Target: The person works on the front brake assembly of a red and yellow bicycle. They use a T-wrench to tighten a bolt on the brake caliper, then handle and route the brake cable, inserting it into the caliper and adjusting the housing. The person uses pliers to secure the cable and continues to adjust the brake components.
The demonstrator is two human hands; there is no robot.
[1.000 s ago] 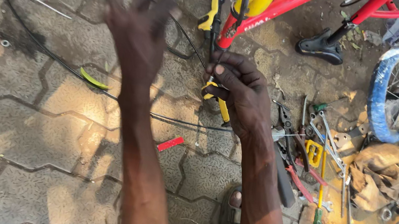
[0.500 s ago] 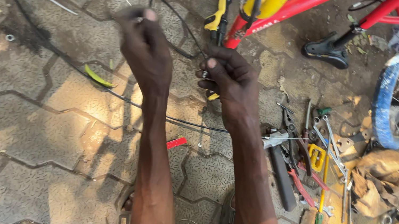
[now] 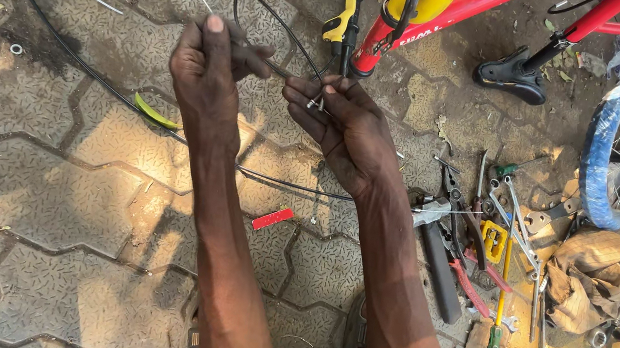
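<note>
A: Which step is this?

B: I judge it as working the cable (image 3: 264,49) between 2 hands, perhaps feeding the thin inner wire into its black sleeve. The left hand (image 3: 209,73) is closed around the black sleeve, its fingers (image 3: 213,28) curled over it. The right hand (image 3: 343,125) pinches the thin wire end near a small metal tip, fingers nearly shut.

A: Where does the cable sit?

B: It is held in the air just in front of the red bicycle frame (image 3: 505,14), above the paving floor (image 3: 49,181). The spanners (image 3: 504,215) lie well to the right of the frame's lower end.

A: Which way does it point?

B: Its held stretch runs from upper left down to lower right, the tip toward the right hand. Beyond the left hand it loops back toward the frame.

A: And next?

B: Probably a steady grip and the 2 ends kept in line.
</note>
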